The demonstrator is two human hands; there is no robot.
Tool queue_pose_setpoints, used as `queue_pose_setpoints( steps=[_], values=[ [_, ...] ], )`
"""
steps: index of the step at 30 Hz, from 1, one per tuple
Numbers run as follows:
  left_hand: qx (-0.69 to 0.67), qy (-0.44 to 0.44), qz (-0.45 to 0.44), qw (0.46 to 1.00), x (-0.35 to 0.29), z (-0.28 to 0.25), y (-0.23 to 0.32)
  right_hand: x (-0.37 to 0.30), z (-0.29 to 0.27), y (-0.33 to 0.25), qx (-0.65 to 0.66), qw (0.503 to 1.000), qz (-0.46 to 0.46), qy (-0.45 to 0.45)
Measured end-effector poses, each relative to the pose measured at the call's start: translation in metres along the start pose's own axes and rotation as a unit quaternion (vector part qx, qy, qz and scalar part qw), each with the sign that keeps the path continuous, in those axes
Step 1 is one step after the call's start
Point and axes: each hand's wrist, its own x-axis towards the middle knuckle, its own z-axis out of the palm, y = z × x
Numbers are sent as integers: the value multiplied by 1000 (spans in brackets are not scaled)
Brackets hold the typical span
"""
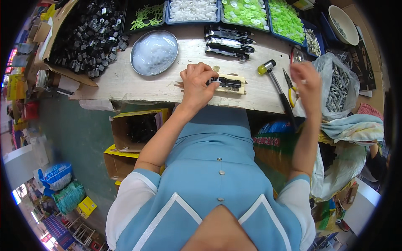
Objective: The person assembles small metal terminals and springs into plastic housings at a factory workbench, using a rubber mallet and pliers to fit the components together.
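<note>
My left hand (197, 85) is at the middle of the table, thumb and fingers pinched on the left end of a slim black part (228, 83). This part lies in a cream block-shaped holder (242, 85) on the tabletop. My right hand (306, 83) is raised at the right, smeared by motion, so its grip does not show. Just left of it are pliers (291, 90) with yellow handles. A small hammer (274, 81) with a yellow-green face and black handle lies beside them, its grip over the table's front edge.
Several black assembled parts (228, 43) lie in a stack behind the holder. A round metal dish (154, 52) sits left. Along the back stand trays of white pieces (193, 10) and green pieces (246, 13). A carton of black parts (94, 42) and a bag of metal pieces (338, 85) flank the table.
</note>
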Motion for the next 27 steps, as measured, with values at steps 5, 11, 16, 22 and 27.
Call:
queue_pose_setpoints(
  steps=[5,11,16,22,27],
  values=[
    [33,-22,68,997,1,-2,0,-50,-111,138,-309,923,213,89],
    [22,-75,105,991,13,-19,-13,-100,-102,213,-198,914,343,-87],
    [219,90,42,971,109,-78,-77,-77,-79,177,-257,907,317,-102],
    [270,-86,-154,947,191,-106,-162,-84,-97,195,-76,933,314,-161],
    [221,-164,-181,944,208,-106,-174,-77,-95,171,-99,916,328,-209]
  ],
)
